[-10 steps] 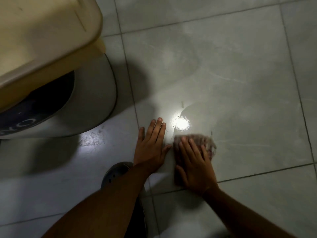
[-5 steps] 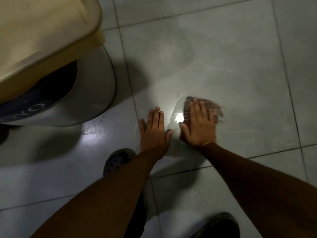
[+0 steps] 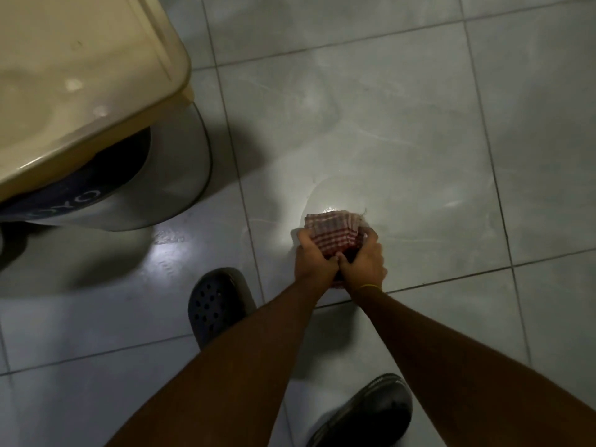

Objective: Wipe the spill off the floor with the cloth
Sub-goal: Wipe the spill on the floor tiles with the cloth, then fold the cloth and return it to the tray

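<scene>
Both hands are closed on the cloth [image 3: 332,233], gripping it from opposite sides: the left hand [image 3: 314,261] holds its left edge, the right hand [image 3: 364,261] its right edge, and the two hands touch at the thumbs. The cloth is red-and-white checked, bunched, and sits on the floor [image 3: 419,140] at the near edge of the spill [image 3: 335,195], a thin wet film whose curved outline shows on the tile beyond the cloth. A yellow band [image 3: 369,286] circles the right wrist. A dark clog [image 3: 216,304] stands left of the arms; a second shoe [image 3: 371,414] is below the right forearm. A beige lidded bin [image 3: 80,75] stands at the upper left.
</scene>
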